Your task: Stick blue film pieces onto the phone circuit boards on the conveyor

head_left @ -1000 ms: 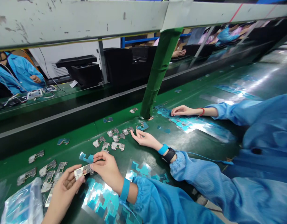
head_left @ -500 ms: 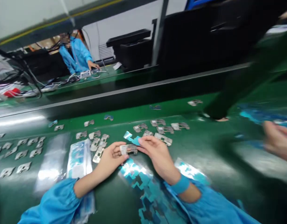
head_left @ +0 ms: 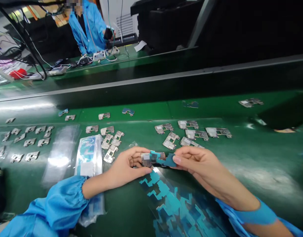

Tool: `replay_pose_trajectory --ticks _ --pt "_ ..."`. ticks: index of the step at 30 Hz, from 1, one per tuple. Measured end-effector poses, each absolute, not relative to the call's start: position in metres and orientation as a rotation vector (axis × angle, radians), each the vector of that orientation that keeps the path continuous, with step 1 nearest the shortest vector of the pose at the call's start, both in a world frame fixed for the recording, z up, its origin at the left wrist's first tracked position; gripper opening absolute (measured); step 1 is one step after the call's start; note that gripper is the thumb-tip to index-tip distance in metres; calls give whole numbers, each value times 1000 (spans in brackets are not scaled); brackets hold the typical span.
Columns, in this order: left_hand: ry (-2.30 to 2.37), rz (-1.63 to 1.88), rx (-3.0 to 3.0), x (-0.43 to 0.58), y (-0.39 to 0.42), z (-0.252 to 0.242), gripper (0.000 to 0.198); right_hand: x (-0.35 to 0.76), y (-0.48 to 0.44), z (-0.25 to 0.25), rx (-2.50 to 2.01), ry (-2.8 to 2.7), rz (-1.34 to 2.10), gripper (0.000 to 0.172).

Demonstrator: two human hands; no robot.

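Observation:
My left hand (head_left: pixel 125 166) pinches the left end of a small silvery circuit board (head_left: pixel 146 160) between thumb and fingers. Between thumb and forefinger of my right hand (head_left: pixel 200 163) is a thin blue cut-out film piece (head_left: pixel 169 160). The film's left part overlaps the board's face; whether it sticks there I cannot tell. Below both hands lies a clear sheet with many blue film cut-outs (head_left: pixel 170 197). Loose circuit boards (head_left: pixel 170 141) lie just beyond my hands on the green table (head_left: pixel 124 204).
Left of my forearm lies a clear plastic packet with blue contents (head_left: pixel 88 154), beside a clear plastic sheet (head_left: pixel 60 154). More boards (head_left: pixel 32 156) are spread at the far left. A dark ledge (head_left: pixel 141 82) crosses behind. A person in a blue jacket (head_left: pixel 88 26) stands beyond it.
The blue film piece has come down from above the board onto its face. My view has shifted, and the other person's hand at the right is out of frame.

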State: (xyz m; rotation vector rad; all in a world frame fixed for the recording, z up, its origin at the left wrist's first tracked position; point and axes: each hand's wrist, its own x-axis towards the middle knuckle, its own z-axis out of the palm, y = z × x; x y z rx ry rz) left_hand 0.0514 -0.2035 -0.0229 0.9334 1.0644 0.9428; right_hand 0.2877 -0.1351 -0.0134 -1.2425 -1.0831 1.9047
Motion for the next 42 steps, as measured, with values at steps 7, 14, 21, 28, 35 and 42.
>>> replay_pose_trajectory --ticks 7,14,21,28,35,42 --pt "1167 857 960 51 -201 -18 36 278 -146 -12 -1019 -890 2011 23" --pt "1135 991 950 43 -197 -22 36 270 -152 -23 -1048 -787 1875 30" --pt "1054 966 769 46 -195 -22 63 263 -158 -23 -1172 -817 1833 41" --pt "1212 1015 812 46 -195 -26 52 258 -164 -30 -1240 -872 1819 41" --pt "1248 994 877 44 -196 -17 47 259 -168 -39 -1255 -963 1833 39" --pt "1179 903 901 45 -200 -24 42 259 -168 -31 -1300 -880 1823 43"
